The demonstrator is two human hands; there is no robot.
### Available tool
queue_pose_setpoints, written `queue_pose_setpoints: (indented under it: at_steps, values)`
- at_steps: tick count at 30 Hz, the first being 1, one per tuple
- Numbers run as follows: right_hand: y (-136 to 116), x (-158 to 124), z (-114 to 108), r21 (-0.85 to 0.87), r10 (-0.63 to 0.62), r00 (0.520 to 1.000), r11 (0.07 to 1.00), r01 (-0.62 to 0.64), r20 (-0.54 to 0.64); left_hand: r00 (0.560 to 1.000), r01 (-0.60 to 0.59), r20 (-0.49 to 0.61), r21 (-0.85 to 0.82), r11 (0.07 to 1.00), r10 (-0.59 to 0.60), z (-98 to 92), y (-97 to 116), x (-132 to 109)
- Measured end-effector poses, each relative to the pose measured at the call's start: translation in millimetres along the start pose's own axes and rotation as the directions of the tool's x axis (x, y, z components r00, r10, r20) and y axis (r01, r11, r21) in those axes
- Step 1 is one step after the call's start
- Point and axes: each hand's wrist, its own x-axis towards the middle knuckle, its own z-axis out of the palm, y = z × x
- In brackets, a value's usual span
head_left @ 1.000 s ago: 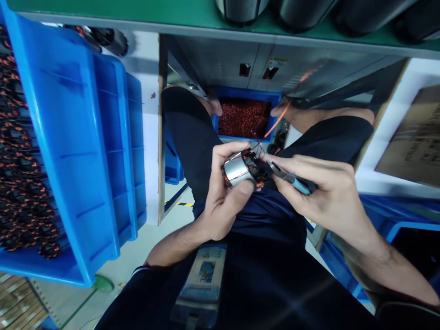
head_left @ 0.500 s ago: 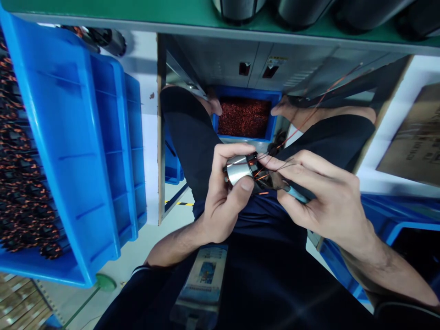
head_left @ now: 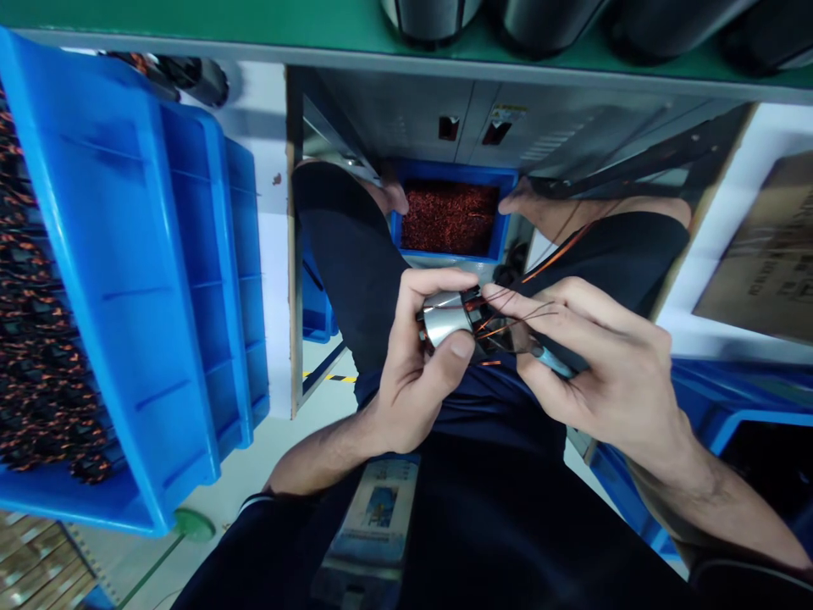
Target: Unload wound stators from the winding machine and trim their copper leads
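Note:
My left hand is closed round a silver motor stator, with the thumb below it and the forefinger over the top. Thin copper wires run out of the stator's right end, up and to the right past my right hand. My right hand is closed on wire cutters with a light blue handle. Their dark jaws lie close to the wired end of the stator, partly hidden by shadow and fingers. The right forefinger reaches to the wires at that end; whether it pinches one is unclear.
A blue bin full of copper wire scraps stands on the floor between the feet. At the left, a large blue crate holds many wound stators. Dark cylinders stand on the green bench ahead. A cardboard box is at the right.
The loose copper wires have swung down and lie lower over the right leg. Both hands keep their hold, shifted very slightly right with the stator and cutters.

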Motion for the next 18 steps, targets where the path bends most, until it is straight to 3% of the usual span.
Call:
queue_pose_setpoints:
  at_steps: [7, 18]
  values:
    - [4.6, -1.0, 0.8, -0.049, 0.007, 1.0, 0.999, -0.006, 0.008, 0.996, 0.084, -0.012, -0.075, 0.994, -0.085, -1.2, 1.6, -0.5]
    - [5.0, 0.8, 2.4, -0.064, -0.014, 1.0, 0.998, 0.014, 0.0, 0.993, 0.12, 0.028, -0.17, 0.978, -0.117, 0.8, 1.9, -0.4]
